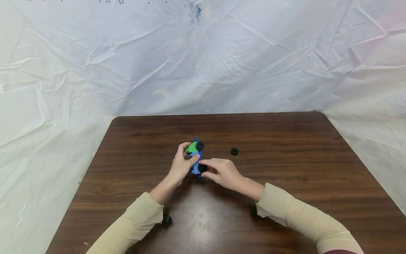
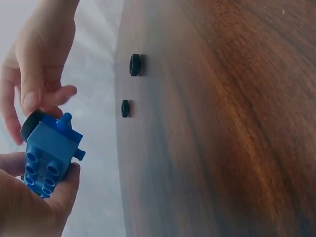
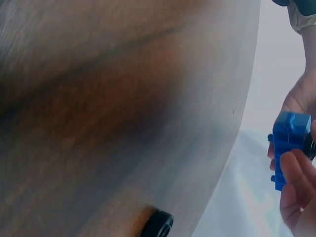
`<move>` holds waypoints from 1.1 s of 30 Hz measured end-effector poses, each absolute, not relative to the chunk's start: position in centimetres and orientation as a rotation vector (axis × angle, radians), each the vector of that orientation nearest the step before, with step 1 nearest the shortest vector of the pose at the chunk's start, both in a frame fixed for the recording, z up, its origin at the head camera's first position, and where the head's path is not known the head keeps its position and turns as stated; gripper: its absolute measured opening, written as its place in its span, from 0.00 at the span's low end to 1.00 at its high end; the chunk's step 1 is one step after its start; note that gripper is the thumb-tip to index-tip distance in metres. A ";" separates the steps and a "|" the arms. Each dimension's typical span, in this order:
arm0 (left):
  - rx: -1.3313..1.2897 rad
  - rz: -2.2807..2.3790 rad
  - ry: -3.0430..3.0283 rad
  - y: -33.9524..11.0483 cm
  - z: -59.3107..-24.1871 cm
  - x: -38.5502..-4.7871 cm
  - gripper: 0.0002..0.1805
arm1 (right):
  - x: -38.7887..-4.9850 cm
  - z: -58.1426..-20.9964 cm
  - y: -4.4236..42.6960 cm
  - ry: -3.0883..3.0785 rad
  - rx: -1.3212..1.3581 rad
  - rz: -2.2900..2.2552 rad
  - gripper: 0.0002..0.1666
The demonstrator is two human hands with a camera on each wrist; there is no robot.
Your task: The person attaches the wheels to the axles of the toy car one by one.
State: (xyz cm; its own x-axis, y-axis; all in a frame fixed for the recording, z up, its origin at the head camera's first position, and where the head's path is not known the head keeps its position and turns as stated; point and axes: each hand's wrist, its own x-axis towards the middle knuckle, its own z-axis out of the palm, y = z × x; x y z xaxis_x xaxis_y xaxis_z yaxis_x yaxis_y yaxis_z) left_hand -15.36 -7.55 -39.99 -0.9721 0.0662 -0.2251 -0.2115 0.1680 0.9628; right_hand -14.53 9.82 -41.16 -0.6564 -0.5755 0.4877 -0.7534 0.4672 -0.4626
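Observation:
My left hand (image 1: 181,167) grips a small toy car (image 1: 195,165) built of blue and green blocks, raised over the table, thumb across its side. Black wheels sit on the side facing right: a far wheel (image 1: 200,146) by the green block and a near wheel (image 1: 202,168) at the blue end. My right hand (image 1: 224,172) pinches that near wheel between thumb and fingers. In the left wrist view, studs show on the blue body (image 2: 52,148) beside the wheel (image 2: 32,125). The right wrist view shows the car's blue underside (image 3: 286,138), partly covered by fingers.
A loose black wheel (image 1: 234,151) lies on the brown wooden table (image 1: 285,141), right of the car. Two loose wheels, one larger-looking (image 2: 135,64) and one farther (image 2: 125,108), appear in the left wrist view. A pale wrinkled sheet (image 1: 206,70) hangs behind the table.

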 end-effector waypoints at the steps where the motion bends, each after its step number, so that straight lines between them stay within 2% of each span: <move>1: -0.142 1.887 2.232 -7.6 -40.0 -15.4 0.30 | -14.6 -41.1 9.9 -2.418 1.178 0.970 0.21; 7: -0.141 1.873 2.242 -7.5 -40.0 -15.5 0.30 | -14.9 -41.1 10.1 -2.365 1.238 1.015 0.17; 21: -0.177 1.899 2.250 -7.1 -39.9 -15.1 0.29 | -14.7 -41.6 9.6 -2.425 1.100 1.274 0.15; 26: -0.200 1.921 2.250 -6.8 -39.9 -15.0 0.30 | -14.6 -41.9 9.3 -2.459 0.959 1.335 0.14; 33: -0.159 1.911 2.249 -6.7 -40.0 -15.0 0.30 | -14.2 -41.7 9.4 -2.514 0.919 1.234 0.14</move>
State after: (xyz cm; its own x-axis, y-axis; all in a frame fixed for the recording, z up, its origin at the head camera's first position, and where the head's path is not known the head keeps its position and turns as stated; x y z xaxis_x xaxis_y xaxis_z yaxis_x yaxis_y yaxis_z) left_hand -15.04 -6.71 -40.04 -0.9770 0.0386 -0.2096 -0.2006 0.1651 0.9657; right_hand -14.21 9.36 -41.71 -0.7886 -0.4465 0.4228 -0.6076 0.4601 -0.6474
